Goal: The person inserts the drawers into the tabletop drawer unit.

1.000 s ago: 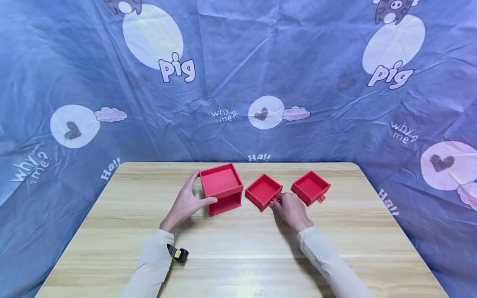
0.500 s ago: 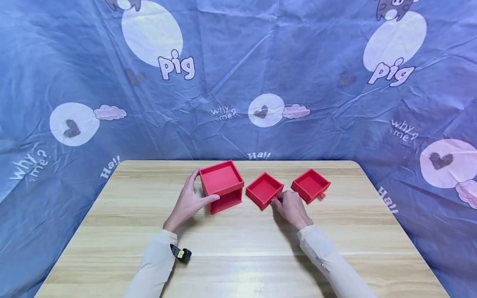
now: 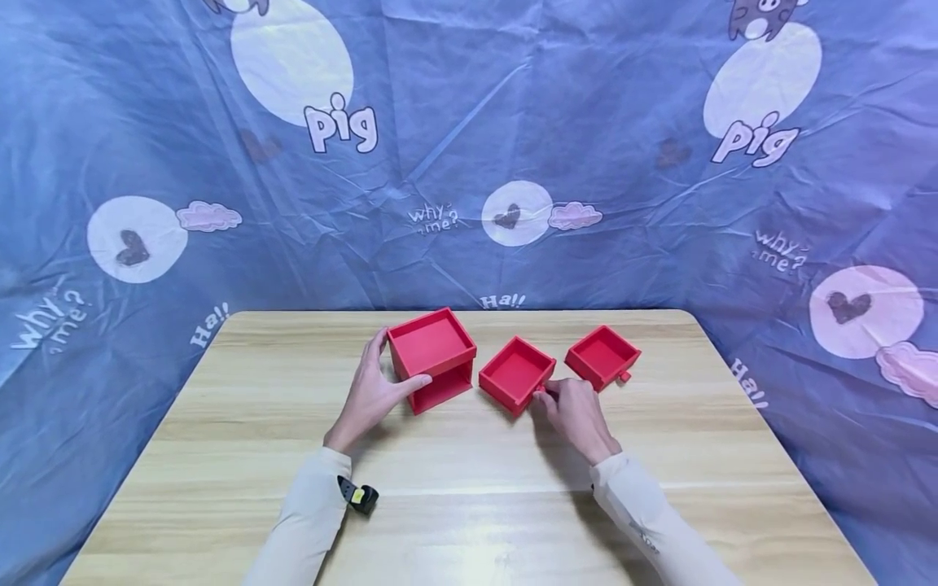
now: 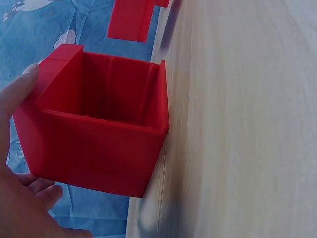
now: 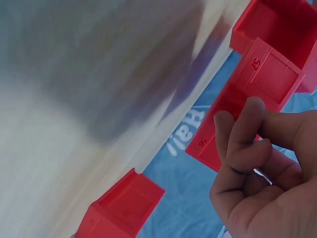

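Observation:
My left hand (image 3: 370, 399) grips the left side of a red cabinet (image 3: 432, 346), its thumb at the front. The cabinet has a shallow tray top and an open slot below; the left wrist view shows this hollow (image 4: 111, 91). At the cabinet's right is a red drawer (image 3: 516, 374). My right hand (image 3: 579, 413) pinches its front at the small knob, which the fingers mostly hide. In the right wrist view the drawer front (image 5: 275, 74) bears the raised mark 57. Whether the drawer touches the table, I cannot tell.
A second red drawer (image 3: 602, 356) with a knob stands on the table just beyond my right hand. The pale wooden table (image 3: 469, 505) ends at a back edge, with a blue printed cloth (image 3: 432, 268) behind it. A black strap device (image 3: 359, 495) sits on the left sleeve.
The right hand and the drawer it pinches have shifted very slightly toward me. The view has drifted a little; the left hand keeps its grip on the cabinet.

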Action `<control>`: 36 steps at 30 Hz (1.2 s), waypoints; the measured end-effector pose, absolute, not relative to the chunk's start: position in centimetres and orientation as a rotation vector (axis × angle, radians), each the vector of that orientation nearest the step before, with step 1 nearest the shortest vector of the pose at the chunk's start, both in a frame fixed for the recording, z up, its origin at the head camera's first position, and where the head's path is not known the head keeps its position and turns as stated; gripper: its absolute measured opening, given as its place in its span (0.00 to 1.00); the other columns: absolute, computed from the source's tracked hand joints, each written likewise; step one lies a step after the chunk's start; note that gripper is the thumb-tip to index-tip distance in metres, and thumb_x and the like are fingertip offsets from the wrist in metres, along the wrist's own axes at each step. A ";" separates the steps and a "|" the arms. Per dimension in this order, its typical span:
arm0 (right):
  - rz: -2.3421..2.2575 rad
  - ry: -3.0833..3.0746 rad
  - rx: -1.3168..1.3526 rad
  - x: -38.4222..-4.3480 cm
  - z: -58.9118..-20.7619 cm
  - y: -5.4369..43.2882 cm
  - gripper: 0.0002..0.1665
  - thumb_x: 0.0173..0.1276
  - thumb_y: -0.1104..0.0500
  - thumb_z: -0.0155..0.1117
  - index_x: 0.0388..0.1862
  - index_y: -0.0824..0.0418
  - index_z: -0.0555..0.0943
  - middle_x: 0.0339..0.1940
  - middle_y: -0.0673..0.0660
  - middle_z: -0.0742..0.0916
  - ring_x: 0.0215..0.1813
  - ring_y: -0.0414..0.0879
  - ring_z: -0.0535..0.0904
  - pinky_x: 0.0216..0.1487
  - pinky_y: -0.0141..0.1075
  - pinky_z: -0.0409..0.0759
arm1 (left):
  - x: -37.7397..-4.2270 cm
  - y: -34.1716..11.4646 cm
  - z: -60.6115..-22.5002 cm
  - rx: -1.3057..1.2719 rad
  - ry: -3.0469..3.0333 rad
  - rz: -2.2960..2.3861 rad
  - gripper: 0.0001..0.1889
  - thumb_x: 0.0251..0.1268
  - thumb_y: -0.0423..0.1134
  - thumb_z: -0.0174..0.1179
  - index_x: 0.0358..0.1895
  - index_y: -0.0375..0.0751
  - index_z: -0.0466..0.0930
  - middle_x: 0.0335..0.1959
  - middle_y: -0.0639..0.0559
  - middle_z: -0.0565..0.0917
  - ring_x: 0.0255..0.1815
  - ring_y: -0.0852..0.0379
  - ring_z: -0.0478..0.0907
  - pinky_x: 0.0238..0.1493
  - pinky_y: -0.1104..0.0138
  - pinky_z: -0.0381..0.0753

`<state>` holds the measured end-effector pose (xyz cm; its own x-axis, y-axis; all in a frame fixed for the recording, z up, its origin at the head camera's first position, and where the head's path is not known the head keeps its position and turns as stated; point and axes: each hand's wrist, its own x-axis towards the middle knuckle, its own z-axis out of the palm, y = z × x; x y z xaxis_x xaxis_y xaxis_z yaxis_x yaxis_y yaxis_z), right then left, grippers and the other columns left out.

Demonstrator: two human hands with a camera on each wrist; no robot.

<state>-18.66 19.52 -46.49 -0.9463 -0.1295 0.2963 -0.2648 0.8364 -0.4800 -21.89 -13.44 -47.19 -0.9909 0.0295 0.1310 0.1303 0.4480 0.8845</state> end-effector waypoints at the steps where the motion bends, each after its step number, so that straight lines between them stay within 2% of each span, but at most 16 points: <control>1: 0.790 -2.764 0.301 -18.3 -46.4 19.3 0.05 0.64 0.68 0.75 0.39 0.68 0.91 0.14 0.51 0.80 0.19 0.43 0.70 0.21 0.33 0.68 | -21.9 -13.4 -47.2 -0.139 -2.587 -1.594 0.60 0.54 0.54 0.78 0.83 0.41 0.48 0.80 0.40 0.59 0.80 0.39 0.56 0.71 0.36 0.66; 5: 0.806 -2.772 0.295 -16.9 -46.5 18.4 0.04 0.65 0.68 0.75 0.37 0.68 0.91 0.15 0.49 0.81 0.19 0.40 0.69 0.21 0.31 0.68 | -21.8 -13.3 -47.2 -0.136 -2.586 -1.589 0.60 0.54 0.56 0.78 0.83 0.40 0.48 0.80 0.40 0.59 0.80 0.39 0.56 0.72 0.36 0.65; 10: 0.820 -2.792 0.298 -15.5 -46.7 16.7 0.04 0.66 0.66 0.75 0.34 0.67 0.91 0.12 0.46 0.75 0.18 0.39 0.67 0.20 0.30 0.67 | -22.0 -13.4 -47.2 -0.145 -2.581 -1.581 0.60 0.54 0.56 0.78 0.83 0.40 0.48 0.80 0.40 0.59 0.80 0.39 0.56 0.72 0.36 0.65; 18: 0.833 -2.775 0.315 -14.1 -47.2 14.2 0.03 0.64 0.66 0.76 0.36 0.66 0.91 0.12 0.46 0.75 0.18 0.37 0.65 0.18 0.29 0.65 | -21.9 -13.2 -47.3 -0.158 -2.575 -1.604 0.60 0.54 0.56 0.78 0.84 0.42 0.47 0.81 0.41 0.58 0.81 0.39 0.54 0.71 0.36 0.66; 28: 0.767 -2.745 0.385 -13.5 -47.7 11.8 0.06 0.64 0.63 0.77 0.27 0.61 0.89 0.11 0.44 0.67 0.19 0.38 0.62 0.20 0.28 0.63 | -21.7 -13.3 -47.3 -0.145 -2.566 -1.592 0.60 0.54 0.58 0.77 0.83 0.41 0.48 0.80 0.41 0.59 0.80 0.39 0.56 0.72 0.36 0.66; 34: 0.759 -2.756 0.370 -13.5 -47.8 10.9 0.05 0.65 0.62 0.77 0.31 0.62 0.90 0.10 0.44 0.68 0.18 0.38 0.64 0.20 0.28 0.65 | -21.7 -13.3 -47.3 -0.140 -2.577 -1.588 0.61 0.54 0.59 0.77 0.84 0.43 0.48 0.80 0.41 0.59 0.80 0.40 0.56 0.73 0.37 0.65; 36: 0.757 -2.752 0.369 -13.4 -47.9 10.7 0.06 0.65 0.62 0.77 0.29 0.62 0.89 0.10 0.44 0.68 0.18 0.38 0.63 0.19 0.28 0.64 | -21.7 -13.3 -47.3 -0.140 -2.577 -1.588 0.61 0.54 0.59 0.77 0.84 0.42 0.48 0.80 0.41 0.59 0.80 0.40 0.56 0.73 0.37 0.65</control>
<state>-13.45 10.68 -47.90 -0.9333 -0.1723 0.3152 -0.3093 0.8316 -0.4612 -21.66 -13.26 -47.35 -0.9896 0.0205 0.1426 0.1366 0.4483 0.8834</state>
